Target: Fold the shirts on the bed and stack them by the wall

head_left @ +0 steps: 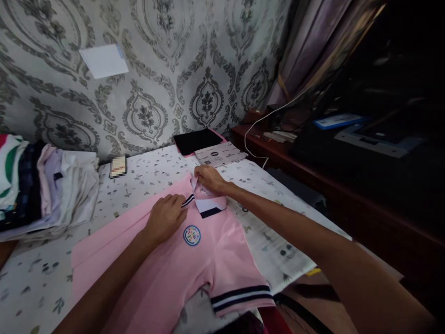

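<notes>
Fingers (178, 200) of left hand (163, 218) curled onto striped edge of collar (211, 205); pink shirt (198, 260) spread on patterned cloth (146, 174), presumably for flat support; collar's far part pinched by right hand (210, 180), seemingly to keep neckline steady.

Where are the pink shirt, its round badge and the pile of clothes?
Pink shirt (181, 266), head view: on the front of its body.
Round badge (192, 235), head view: on its centre.
Pile of clothes (47, 185), head view: around its middle.
</notes>
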`<state>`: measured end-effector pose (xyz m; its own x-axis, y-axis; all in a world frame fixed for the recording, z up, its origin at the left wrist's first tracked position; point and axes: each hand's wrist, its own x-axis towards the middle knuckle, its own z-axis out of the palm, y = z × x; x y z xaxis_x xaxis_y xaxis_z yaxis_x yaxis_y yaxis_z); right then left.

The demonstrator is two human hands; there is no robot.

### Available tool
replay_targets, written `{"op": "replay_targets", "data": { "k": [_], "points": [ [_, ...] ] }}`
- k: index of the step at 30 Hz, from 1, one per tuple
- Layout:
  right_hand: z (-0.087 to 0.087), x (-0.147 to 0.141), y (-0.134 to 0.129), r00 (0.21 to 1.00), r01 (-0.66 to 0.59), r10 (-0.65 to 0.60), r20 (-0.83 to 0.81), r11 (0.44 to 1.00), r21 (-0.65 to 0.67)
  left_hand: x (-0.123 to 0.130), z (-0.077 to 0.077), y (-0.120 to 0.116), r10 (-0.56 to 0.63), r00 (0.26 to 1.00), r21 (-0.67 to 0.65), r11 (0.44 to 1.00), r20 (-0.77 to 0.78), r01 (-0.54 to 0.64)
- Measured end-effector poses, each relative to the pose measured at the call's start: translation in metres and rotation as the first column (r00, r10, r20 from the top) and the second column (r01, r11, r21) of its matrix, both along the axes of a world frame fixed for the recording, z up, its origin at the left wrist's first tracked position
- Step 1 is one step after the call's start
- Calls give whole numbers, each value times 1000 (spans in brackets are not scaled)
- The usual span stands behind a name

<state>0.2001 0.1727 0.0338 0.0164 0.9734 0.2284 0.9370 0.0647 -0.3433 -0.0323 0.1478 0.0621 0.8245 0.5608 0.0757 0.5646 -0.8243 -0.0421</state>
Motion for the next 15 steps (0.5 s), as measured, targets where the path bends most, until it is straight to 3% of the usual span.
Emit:
{"op": "replay_targets", "data": {
  "k": [5,10,15],
  "points": [
    [-6,4,2,998,-48,49,27,999,-5,12,-6,1,21,999,16,1000,-38,-21],
    [-8,5,3,1000,-13,13,5,1000,-15,-1,-5,4,-21,998,44,999,64,18],
    [-9,9,4,1000,-13,13,-6,1000,-23,-8,-13,1,-92,995,52,995,39,90]
  ]
}}
